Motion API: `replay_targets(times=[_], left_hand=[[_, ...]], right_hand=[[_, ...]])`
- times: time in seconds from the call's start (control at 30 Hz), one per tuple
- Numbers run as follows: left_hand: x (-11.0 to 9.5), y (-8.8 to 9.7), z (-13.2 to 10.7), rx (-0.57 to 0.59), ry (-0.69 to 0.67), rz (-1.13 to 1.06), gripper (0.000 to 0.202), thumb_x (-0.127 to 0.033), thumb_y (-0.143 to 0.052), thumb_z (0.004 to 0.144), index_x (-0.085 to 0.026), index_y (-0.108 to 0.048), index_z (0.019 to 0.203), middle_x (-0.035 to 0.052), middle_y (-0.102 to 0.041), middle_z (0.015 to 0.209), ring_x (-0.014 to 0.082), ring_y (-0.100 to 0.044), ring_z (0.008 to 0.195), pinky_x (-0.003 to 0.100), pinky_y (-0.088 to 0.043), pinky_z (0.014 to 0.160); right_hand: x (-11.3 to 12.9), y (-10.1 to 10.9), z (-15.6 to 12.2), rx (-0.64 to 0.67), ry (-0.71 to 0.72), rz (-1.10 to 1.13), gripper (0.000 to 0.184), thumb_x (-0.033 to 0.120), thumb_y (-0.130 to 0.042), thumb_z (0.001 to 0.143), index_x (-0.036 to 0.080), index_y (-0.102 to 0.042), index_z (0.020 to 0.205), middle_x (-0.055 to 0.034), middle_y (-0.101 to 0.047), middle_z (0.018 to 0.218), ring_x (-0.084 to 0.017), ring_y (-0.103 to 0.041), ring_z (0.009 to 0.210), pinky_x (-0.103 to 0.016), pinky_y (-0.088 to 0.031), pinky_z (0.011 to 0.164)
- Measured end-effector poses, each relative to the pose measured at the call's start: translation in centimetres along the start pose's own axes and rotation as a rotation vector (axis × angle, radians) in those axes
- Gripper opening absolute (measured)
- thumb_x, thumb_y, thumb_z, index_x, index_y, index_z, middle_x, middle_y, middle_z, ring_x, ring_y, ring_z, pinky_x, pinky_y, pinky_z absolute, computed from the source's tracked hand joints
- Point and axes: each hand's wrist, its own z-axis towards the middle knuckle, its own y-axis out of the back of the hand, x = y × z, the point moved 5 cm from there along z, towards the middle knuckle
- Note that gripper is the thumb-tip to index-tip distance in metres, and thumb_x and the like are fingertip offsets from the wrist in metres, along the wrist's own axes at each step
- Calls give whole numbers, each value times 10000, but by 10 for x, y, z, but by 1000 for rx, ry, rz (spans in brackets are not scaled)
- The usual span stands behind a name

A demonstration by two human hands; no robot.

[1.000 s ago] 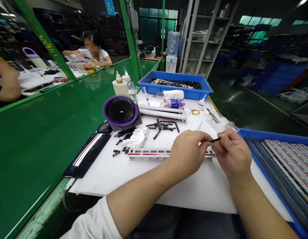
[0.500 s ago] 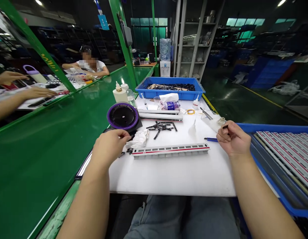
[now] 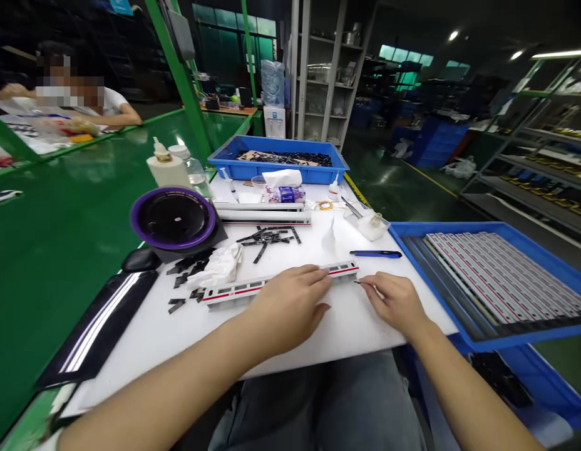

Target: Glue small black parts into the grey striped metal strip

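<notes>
Head view: our left hand point(image 3: 290, 305) lies flat on the train point(image 3: 231, 291), maybe to steady it; our right hand point(image 3: 394, 302) pinches a black strip point(image 3: 362, 282) by its end.

A purple-rimmed dish point(image 3: 174, 219) sits left of loose black strips point(image 3: 269, 237), a blue bin point(image 3: 290, 171) behind.

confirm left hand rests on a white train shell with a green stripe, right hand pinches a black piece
No: head view shows the stripe on the train shell is red, not green. Left hand rests on it, right hand pinches the black piece.
</notes>
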Motion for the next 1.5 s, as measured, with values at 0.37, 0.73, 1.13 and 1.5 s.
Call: replay_targets(times=[0.37, 0.73, 1.13, 1.5], left_hand=[[22, -57, 57, 90, 120, 33, 380, -159, -447, 911, -152, -453, 1291, 121, -635, 1259, 245, -619, 1116, 370, -525, 865], [18, -56, 54, 77, -9, 121, 252, -169, -413, 942, -193, -601, 1108, 107, -526, 1404, 264, -570, 1160, 416, -504, 910], [22, -49, 49, 146, 74, 225, 307, -135, -427, 860, -203, -649, 1061, 122, -586, 1122, 278, -579, 919, 416, -462, 722], [25, -51, 54, 126, 47, 177, 368, -288, -336, 967, -227, -582, 1234, 121, -574, 1154, 279, -555, 950, 421, -454, 752]], right_hand=[[3, -15, 13, -27, 148, -386, 140, 158, -536, 914, 173, -675, 914, 14, -635, 646, -110, -589, 593, -273, -362, 580], [-4, -15, 14, -73, 24, -263, 194, 167, -529, 886, 186, -673, 1016, -2, -642, 715, -129, -595, 623, -269, -409, 589], [-11, -21, 17, 54, -117, -96, 310, 77, -515, 794, 167, -631, 1068, -93, -605, 1023, -220, -572, 977, -385, -495, 900], [4, -23, 24, 100, 76, -66, 313, 142, -557, 838, 200, -622, 1138, -85, -647, 1076, -233, -551, 1037, -426, -497, 917]])
